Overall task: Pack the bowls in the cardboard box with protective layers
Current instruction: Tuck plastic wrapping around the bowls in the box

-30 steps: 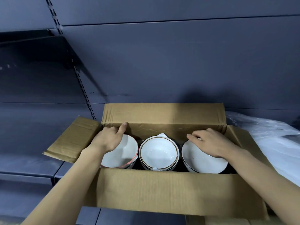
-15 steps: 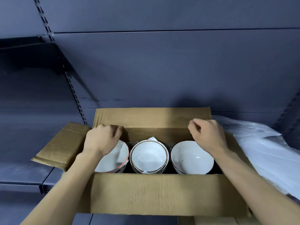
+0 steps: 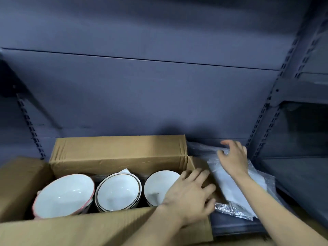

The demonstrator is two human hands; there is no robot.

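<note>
An open cardboard box [image 3: 117,153] stands on a shelf with three stacks of white bowls side by side: a red-rimmed bowl [image 3: 65,196] at left, a brown-rimmed bowl [image 3: 118,192] in the middle, a plain white bowl [image 3: 158,185] at right. White wrap pokes up behind the middle stack. My left hand [image 3: 190,194] reaches across the box's right end with fingers spread, over the right flap. My right hand [image 3: 234,158] lies with loose fingers on a pile of clear bubble wrap sheets [image 3: 230,185] right of the box.
The box's left flap [image 3: 19,183] and front flap [image 3: 88,229] hang outward. Dark grey shelving panels form the back wall, with slotted uprights [image 3: 262,118] at right. A shelf board [image 3: 298,178] continues to the right of the wrap.
Both hands have left the box's back edge and moved right. The right hand now lies on the bubble wrap; the left hand crossed over the right bowl. The view shifted right.
</note>
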